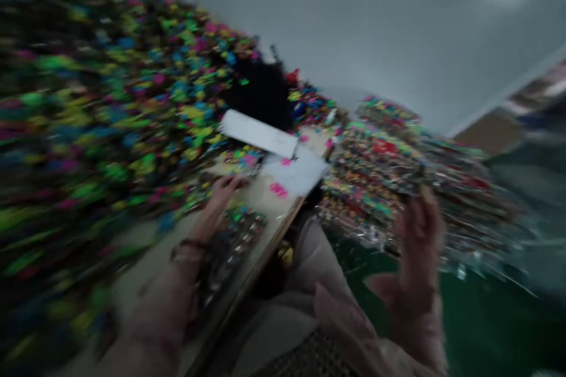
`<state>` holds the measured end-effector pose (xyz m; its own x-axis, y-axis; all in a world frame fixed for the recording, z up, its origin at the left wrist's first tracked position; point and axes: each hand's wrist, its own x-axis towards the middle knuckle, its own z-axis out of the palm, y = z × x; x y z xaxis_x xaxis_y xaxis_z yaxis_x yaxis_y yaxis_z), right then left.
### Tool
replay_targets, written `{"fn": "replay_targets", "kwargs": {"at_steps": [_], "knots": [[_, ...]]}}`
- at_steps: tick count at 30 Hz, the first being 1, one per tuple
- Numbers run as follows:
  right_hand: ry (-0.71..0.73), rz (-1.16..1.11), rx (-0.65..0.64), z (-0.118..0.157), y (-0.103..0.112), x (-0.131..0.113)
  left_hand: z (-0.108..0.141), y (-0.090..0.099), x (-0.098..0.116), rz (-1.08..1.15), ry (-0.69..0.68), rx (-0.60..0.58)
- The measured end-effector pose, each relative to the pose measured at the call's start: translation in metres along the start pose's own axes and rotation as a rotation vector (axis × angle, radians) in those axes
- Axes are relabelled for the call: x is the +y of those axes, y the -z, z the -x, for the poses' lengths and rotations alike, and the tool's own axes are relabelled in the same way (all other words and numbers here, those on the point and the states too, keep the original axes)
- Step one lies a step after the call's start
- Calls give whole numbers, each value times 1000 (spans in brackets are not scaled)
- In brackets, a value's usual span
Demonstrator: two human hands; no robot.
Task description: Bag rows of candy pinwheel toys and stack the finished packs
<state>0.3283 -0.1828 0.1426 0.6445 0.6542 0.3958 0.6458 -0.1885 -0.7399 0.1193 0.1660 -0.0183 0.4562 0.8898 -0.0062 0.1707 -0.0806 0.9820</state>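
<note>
The picture is tilted and smeared by motion. My left hand (224, 189) is over the pale table (276, 212), its fingers bent close together at small dark and coloured pieces; what they hold, if anything, is too blurred to name. Beside that wrist lies a batch of shiny small pieces (243, 235). Pink pieces (278, 189) rest on the table near a white sheet (300, 169) and a long white card (259, 132). On the right, my right hand (420, 215) is raised at the stacked clear packets (371, 182); its fingers are smeared.
A large heap of bright multicoloured pieces (132, 100) covers the left side. Behind the white card is a black thing (260, 91) I cannot identify. A brown box (490, 132) stands at the far right, above the green floor (486, 318).
</note>
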Motion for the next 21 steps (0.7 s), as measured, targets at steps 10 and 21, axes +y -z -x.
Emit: {"fn": "replay_targets", "kwargs": {"at_steps": [10, 21], "knots": [[62, -172, -204, -9, -188, 11, 4, 19, -11, 201, -29, -132], [412, 368, -412, -61, -313, -20, -8, 10, -14, 20, -143, -196]]}}
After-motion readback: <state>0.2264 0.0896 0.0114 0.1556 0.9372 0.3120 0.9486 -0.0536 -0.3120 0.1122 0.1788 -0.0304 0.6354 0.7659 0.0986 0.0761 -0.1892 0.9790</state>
